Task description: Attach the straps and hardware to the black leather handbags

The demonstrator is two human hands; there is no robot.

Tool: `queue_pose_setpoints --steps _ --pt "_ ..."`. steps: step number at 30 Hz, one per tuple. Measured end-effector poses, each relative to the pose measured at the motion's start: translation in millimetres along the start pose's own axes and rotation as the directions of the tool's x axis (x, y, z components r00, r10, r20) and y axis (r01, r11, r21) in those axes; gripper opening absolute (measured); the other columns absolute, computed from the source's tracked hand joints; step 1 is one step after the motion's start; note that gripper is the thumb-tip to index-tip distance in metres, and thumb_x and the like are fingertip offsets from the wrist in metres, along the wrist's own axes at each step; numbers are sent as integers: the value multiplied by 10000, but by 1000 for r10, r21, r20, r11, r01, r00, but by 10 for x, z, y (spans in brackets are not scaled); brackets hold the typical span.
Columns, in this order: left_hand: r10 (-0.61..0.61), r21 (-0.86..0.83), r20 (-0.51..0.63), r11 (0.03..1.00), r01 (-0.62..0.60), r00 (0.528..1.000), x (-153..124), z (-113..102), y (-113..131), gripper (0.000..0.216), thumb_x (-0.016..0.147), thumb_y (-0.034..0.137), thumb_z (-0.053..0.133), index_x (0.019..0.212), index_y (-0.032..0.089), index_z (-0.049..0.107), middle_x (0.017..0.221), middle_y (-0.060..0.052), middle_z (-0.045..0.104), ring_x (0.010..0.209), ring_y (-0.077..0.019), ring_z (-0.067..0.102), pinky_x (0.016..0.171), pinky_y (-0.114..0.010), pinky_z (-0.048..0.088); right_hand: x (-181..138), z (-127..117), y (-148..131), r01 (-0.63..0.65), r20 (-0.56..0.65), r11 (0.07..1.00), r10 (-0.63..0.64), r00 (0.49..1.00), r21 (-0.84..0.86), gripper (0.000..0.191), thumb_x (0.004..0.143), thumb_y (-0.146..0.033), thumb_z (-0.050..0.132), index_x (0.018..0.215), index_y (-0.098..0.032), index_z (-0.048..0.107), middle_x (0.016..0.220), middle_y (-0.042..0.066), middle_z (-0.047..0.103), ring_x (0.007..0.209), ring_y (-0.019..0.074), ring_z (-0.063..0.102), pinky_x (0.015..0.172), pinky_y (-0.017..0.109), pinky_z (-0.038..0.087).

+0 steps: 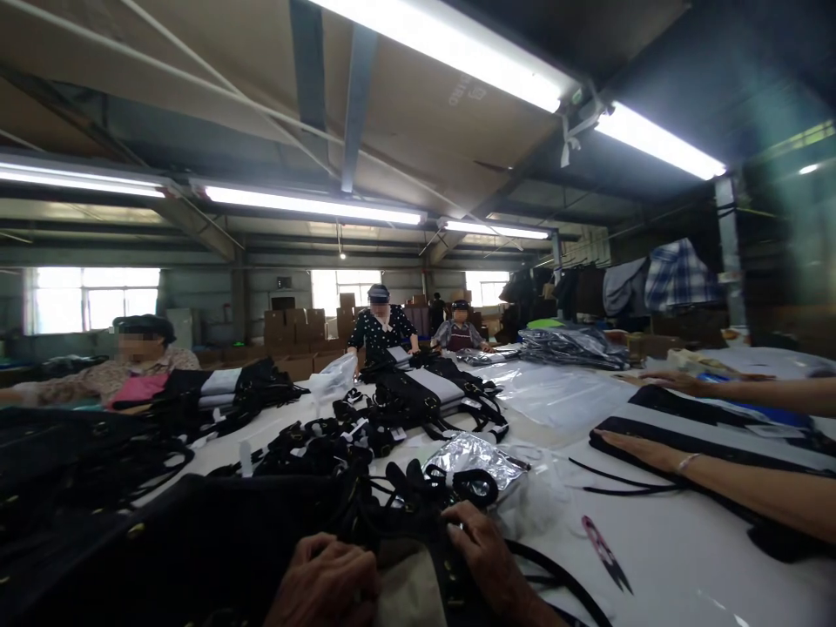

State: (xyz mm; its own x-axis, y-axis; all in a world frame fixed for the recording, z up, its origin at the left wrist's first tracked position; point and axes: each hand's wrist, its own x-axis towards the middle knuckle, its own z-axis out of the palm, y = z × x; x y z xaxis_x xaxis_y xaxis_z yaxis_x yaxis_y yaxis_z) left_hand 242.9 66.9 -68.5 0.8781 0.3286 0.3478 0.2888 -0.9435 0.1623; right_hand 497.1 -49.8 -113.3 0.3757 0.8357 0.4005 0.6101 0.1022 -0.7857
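Observation:
At the bottom middle lies a black bag (444, 566) with gold-coloured metal fittings, its beige lining (411, 583) showing between my hands. My left hand (326, 579) has its fingers curled in over the lining's left side, closed on the bag; its fingertips are partly hidden. With thumb and fingers bent over the bag's right edge, my right hand (487, 557) grips the black material. A black strap (562, 575) curves out to the right of that hand. Just beyond lie black straps with buckles (326, 444) and a crinkled silver plastic packet (476, 461).
Pink-handled thread snips (604, 549) rest on the white table (705, 549). At right, a co-worker's hands (643, 448) press a black-and-grey bag (718, 431). More black bags (424, 387) are piled ahead, near clear plastic sheets (555, 387). Several people work around the table.

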Motion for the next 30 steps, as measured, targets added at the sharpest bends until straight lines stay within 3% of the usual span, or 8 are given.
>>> queue_pose_setpoints --steps 6,12,17,23,30 --pt "30 6 15 1000 -30 999 5 -99 82 89 800 178 621 843 256 619 899 80 741 887 -139 673 905 -305 353 18 -40 -31 4 10 1000 -4 1000 13 314 900 -377 451 965 -199 702 970 67 724 968 250 650 872 340 446" --pt "-32 23 -107 999 34 994 -20 -61 183 153 731 114 593 813 243 602 875 69 740 889 -156 667 945 -337 346 -7 -43 -55 -11 -10 1000 11 1000 -8 326 898 -394 461 988 -223 722 987 60 730 982 265 648 890 352 453" --pt "-37 21 -70 999 38 997 -23 -113 242 127 762 119 575 810 235 592 865 59 733 885 -157 670 943 -345 341 -27 -50 -81 -36 -25 999 35 999 -25 338 895 -433 482 1009 -248 741 1042 55 737 1037 281 642 935 360 459" --pt "-62 32 -138 997 67 989 -23 -115 284 135 736 105 581 794 227 579 836 69 720 857 -157 666 932 -360 331 -27 -40 -43 -30 -29 999 29 999 -21 352 898 -445 487 1029 -248 747 1076 62 734 1064 291 637 958 373 460" --pt "-35 23 -82 999 37 996 -20 -94 232 125 772 118 566 822 231 585 859 55 726 871 -158 659 942 -352 336 -12 -25 -3 -31 -33 999 30 999 -29 347 901 -453 490 1012 -244 743 1039 55 735 1038 280 643 939 359 464"
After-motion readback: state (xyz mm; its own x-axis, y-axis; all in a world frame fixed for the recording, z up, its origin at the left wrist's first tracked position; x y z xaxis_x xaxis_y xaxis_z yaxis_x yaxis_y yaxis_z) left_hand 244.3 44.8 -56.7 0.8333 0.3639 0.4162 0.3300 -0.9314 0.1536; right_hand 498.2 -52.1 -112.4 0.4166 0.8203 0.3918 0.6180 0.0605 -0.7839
